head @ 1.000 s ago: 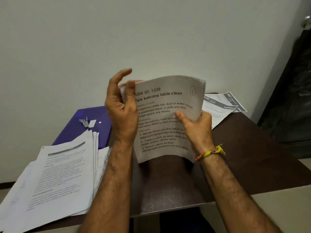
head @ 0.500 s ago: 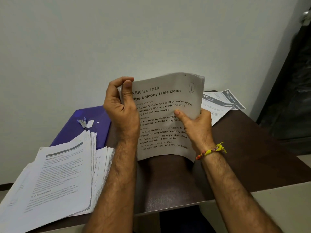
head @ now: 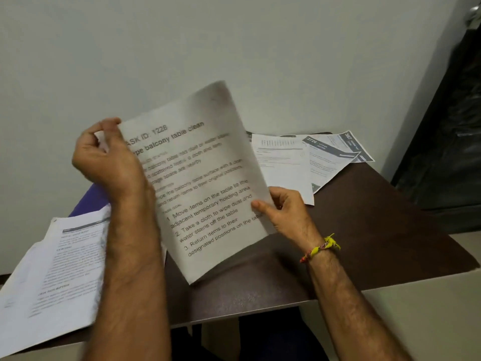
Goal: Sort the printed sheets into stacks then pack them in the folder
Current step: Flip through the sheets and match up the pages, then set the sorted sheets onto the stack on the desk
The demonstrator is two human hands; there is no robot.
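A white printed sheet headed "Wipe balcony table clean" (head: 203,178) is held in the air above the dark brown wooden table (head: 364,230), its printed face toward the camera. Its long axis runs from the lower middle up and slightly right, so the text lines climb to the right and the top edge leans toward the pale wall. The left hand (head: 109,160) pinches the sheet's upper left corner with curled fingers and thumb; the right hand (head: 283,209), with a yellow braided thread band (head: 322,247) at the wrist, grips the lower right edge, thumb on the printed face. The sheet thus spans between both grips, its bottom corner hanging free over the bare table.

To the left, a loose stack of white printed papers (head: 59,269) overhangs the table's near edge and lies partly on a purple folder (head: 91,199). At the far right corner, a few fanned sheets with dark grey header bands (head: 312,160) lie flat, their corners past the table edge. Between the two piles the tabletop is bare.
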